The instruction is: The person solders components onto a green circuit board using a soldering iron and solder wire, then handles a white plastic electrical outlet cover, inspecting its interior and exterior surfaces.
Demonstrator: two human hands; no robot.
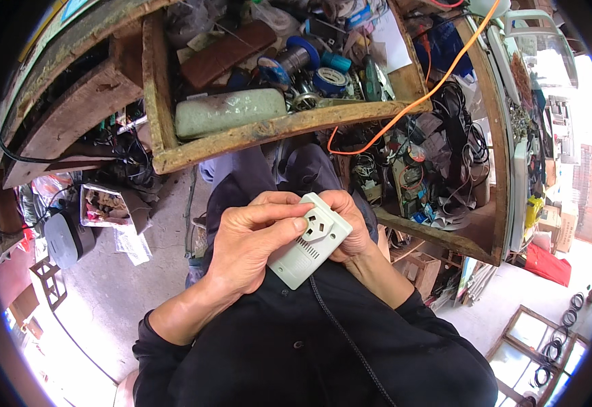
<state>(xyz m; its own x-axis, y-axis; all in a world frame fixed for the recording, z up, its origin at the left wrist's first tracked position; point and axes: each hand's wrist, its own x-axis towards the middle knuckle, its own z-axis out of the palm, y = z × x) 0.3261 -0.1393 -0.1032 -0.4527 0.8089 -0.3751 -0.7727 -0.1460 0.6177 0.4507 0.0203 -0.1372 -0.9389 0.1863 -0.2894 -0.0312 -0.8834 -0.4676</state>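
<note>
Held close to my chest is a pale grey plastic socket box (299,261) with a raised outlet face, several slots and a vent grille. My left hand (252,234) grips it from the left side, thumb and index finger pressed on the front near the outlet slots. Around its upper right edge is my right hand (350,224), with most of its fingers hidden behind the box. A dark braided cord (340,322) shows below the box and runs down over my black shirt.
An open wooden drawer (241,136) full of tools, tape rolls and a long grey block (231,112) lies ahead. An orange cable (438,85) crosses its right side. At right stands a wooden bin (438,244) of wires and circuit boards. A small box (109,207) is at left.
</note>
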